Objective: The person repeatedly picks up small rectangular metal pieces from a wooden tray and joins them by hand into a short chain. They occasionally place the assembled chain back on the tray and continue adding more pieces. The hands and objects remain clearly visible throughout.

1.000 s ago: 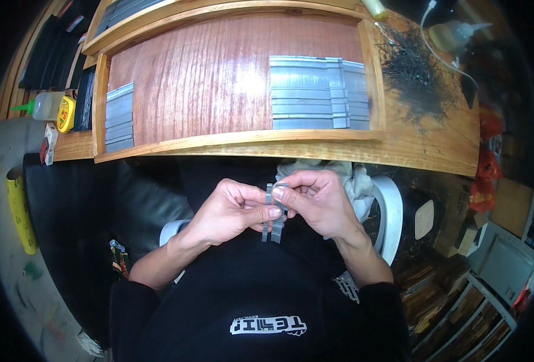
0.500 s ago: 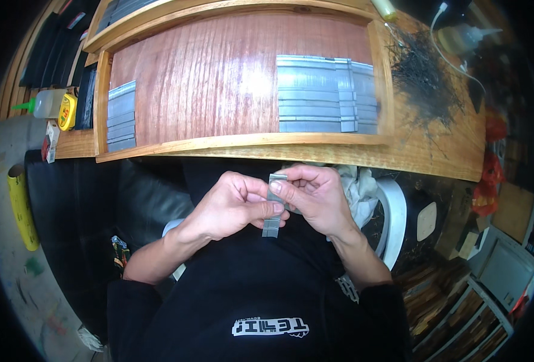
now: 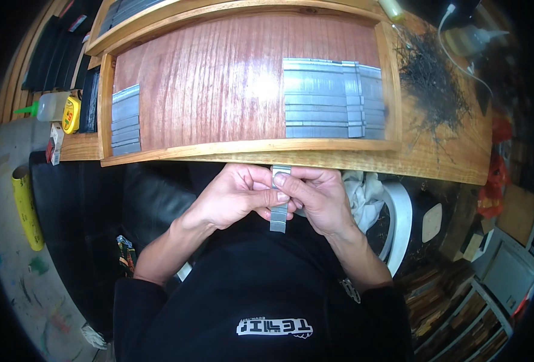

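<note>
- We see a white printed panel (image 3: pixel 276 326) on the front of the black shirt (image 3: pixel 236 283); its big block characters stand upside down to us, with a line of much smaller lettering along the panel's upper edge.
- We find a bold marking on the face of the yellow rounded case (image 3: pixel 70 116), at the left end of the tabletop (image 3: pixel 80 148).
- We notice print on the small white-and-red box (image 3: pixel 54 143) just below that case, too small for us to read.
- We spot a white-and-red label (image 3: pixel 77 23) among the dark pieces (image 3: pixel 48 57) at upper left, also too small to read.
</note>
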`<action>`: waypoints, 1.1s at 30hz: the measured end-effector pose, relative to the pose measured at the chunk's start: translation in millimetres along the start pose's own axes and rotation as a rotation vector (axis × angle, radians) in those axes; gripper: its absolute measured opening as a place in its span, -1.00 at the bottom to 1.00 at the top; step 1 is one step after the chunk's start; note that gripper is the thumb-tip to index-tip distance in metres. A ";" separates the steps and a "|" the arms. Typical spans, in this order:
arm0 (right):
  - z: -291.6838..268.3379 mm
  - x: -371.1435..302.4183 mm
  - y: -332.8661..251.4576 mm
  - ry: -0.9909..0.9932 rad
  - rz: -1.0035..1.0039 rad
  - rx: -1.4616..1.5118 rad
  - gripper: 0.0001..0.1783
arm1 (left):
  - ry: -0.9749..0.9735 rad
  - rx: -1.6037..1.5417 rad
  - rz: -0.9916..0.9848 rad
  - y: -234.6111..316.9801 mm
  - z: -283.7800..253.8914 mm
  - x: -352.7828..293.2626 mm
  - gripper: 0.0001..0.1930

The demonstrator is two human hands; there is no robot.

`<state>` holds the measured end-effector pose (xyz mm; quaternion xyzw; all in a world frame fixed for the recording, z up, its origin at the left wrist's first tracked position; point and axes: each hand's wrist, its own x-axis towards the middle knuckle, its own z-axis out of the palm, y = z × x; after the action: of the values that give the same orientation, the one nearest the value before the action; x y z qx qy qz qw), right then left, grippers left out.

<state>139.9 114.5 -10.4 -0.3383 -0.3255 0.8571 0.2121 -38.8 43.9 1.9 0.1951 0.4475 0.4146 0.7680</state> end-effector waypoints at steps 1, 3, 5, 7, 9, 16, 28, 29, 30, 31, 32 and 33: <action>-2.0 0.4 1.1 -0.016 -0.004 0.003 -0.87 | -0.010 0.004 -0.002 0.1 -0.5 0.2 -0.84; -2.1 0.7 0.7 -0.021 -0.005 -0.007 -0.87 | -0.011 -0.007 -0.003 2.0 0.1 -0.4 -0.84; 0.8 0.1 -1.0 0.004 0.002 -0.031 -0.86 | 0.003 -0.009 -0.001 3.7 2.2 -2.3 -0.84; 0.3 -1.5 0.1 0.003 0.001 -0.050 -0.86 | 0.032 -0.003 0.010 2.9 6.6 -5.8 -0.86; 1.3 -2.5 0.3 0.008 0.015 -0.051 -0.86 | 0.045 0.028 -0.002 0.5 8.4 -9.5 -0.86; 3.8 -6.6 7.2 0.013 -0.012 -0.075 -0.84 | 0.083 0.075 0.015 -9.7 12.9 -13.8 -0.85; 5.5 -2.1 -1.9 0.000 0.023 -0.018 -0.88 | 0.041 -0.036 0.008 3.3 3.3 -6.5 -0.87; 5.9 -1.8 -1.6 0.011 0.012 -0.033 -0.88 | 0.038 -0.028 0.011 3.2 3.3 -6.4 -0.87; 5.8 -1.5 -1.6 0.007 0.007 -0.050 -0.86 | 0.034 -0.020 0.014 3.2 3.1 -6.1 -0.87; 6.0 -0.9 -2.3 0.004 0.001 -0.067 -0.84 | 0.030 -0.012 0.017 3.4 2.9 -6.0 -0.87; 6.0 -0.3 -2.6 0.000 -0.005 -0.084 -0.83 | 0.035 -0.016 0.014 2.7 3.0 -5.5 -0.87; 5.6 0.2 -2.0 0.002 -0.009 -0.093 -0.83 | 0.040 -0.021 0.011 1.3 3.1 -4.6 -0.88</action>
<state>136.0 113.7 -5.9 -0.3470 -0.3662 0.8398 0.2003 -37.9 41.2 6.9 0.1811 0.4575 0.4274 0.7585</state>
